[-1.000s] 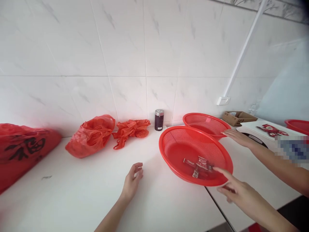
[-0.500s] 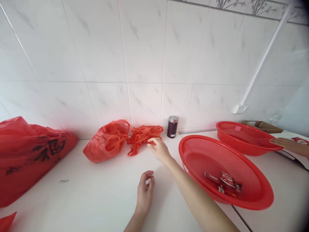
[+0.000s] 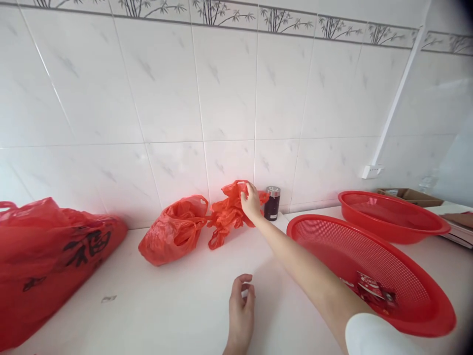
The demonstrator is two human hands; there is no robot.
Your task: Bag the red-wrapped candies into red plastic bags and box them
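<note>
At the back, by the tiled wall, my right hand (image 3: pixel 252 203) pinches part of a crumpled heap of red plastic bags (image 3: pixel 226 213) and raises it a little; the fingertips are partly hidden behind the plastic. My left hand (image 3: pixel 242 306) hovers over the white table in front, fingers loosely curled and apart from the thumb, with nothing in it. Left of the heap sits a filled, bulging red plastic bag (image 3: pixel 172 231). Just right of my right hand stands a dark tumbler (image 3: pixel 272 204) with a silver lid.
A large red bag (image 3: pixel 55 266) with black characters lies at the left. On the right, a red perforated basket (image 3: pixel 314 224) contains several small packets (image 3: pixel 371 288). Behind it are another red basket (image 3: pixel 391 231) and a cardboard box (image 3: pixel 421 198). Part of a hand shows at the right edge.
My right hand has reached the heap and gripped some of its plastic, pulling it upward. The left hand keeps its pose. The view has shifted, and a co-worker's hand has left the rear basket's rim.
</note>
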